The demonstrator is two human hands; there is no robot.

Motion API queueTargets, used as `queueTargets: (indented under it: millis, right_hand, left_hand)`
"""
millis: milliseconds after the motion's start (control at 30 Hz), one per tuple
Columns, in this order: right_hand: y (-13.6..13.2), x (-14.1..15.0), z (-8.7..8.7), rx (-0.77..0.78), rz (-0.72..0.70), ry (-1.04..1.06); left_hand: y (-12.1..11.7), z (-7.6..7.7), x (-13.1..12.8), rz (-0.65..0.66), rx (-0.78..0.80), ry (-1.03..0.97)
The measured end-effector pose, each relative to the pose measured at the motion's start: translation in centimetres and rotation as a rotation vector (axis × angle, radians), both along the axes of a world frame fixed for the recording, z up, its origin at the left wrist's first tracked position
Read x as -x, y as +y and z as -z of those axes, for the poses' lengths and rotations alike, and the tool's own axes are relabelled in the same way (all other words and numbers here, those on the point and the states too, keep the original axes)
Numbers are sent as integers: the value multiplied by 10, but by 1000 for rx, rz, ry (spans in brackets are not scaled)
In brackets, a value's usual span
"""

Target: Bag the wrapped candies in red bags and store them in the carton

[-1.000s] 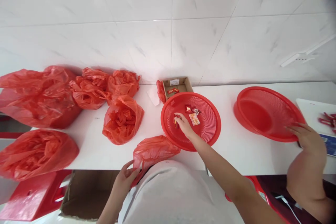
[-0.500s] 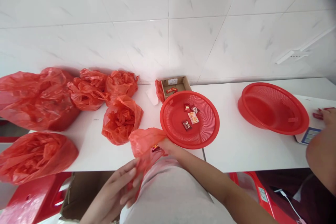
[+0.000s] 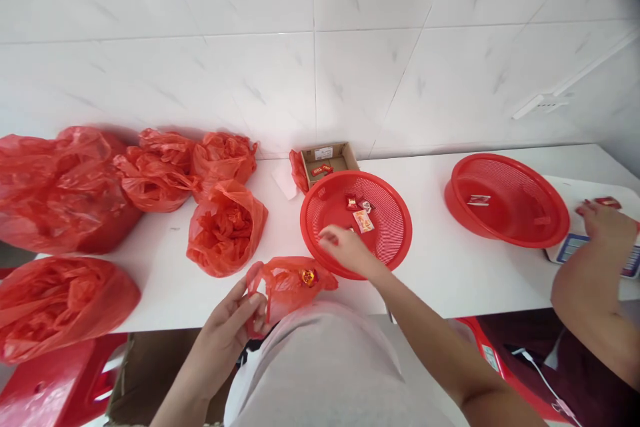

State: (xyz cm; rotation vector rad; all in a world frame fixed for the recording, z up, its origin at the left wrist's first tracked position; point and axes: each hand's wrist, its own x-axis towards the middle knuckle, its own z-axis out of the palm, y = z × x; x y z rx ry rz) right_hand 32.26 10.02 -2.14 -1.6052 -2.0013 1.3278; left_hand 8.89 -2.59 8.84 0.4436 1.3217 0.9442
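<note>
My left hand (image 3: 233, 320) pinches the rim of a thin red plastic bag (image 3: 287, 293) at the table's front edge. A small red and yellow wrapped sweet (image 3: 309, 277) shows at the bag's right part. Above the near left side of a red mesh basket (image 3: 406, 227) is my right hand (image 3: 347, 250), its fingers loosely bent with nothing visible in them. In the basket lie a red packet (image 3: 352, 202), a dark one (image 3: 367, 205) and a pale orange one (image 3: 363, 221). My right hand hides most of another packet.
Several red plastic bags (image 3: 227, 227) stand on the left. A small cardboard box (image 3: 333, 160) holding red packets sits behind the basket. A second red basket (image 3: 505, 197) contains one packet. On the right, another person's hand (image 3: 603, 223) is over a white scale (image 3: 573, 247).
My right hand has moved from the bag up to the basket. The sweet now shows in the bag. A packet has appeared in the right-hand basket.
</note>
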Motion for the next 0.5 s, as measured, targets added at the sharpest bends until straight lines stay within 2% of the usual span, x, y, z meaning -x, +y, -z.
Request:
queueTargets:
  millis: [67,167,233,300,400,500]
  right_hand:
    - [22,-17,10,-28,107,-174]
    - [36,-26,40,29,161,-303]
    - [35,-25,59,58,168,-322]
    - [33,-23,70,79,168,-289]
    - [32,-22,66,105,164,-156]
    - [27,-13,46,94,141,51]
  left_hand:
    - [2,6,-3,45,-29,162]
    - [6,15,0,60,-25,354]
    - [6,17,3,48,-20,388]
    - [4,17,7,5,-13,360]
    - [-1,14,6,-93,-4,215]
    - [-4,12,0,-163,-20,128]
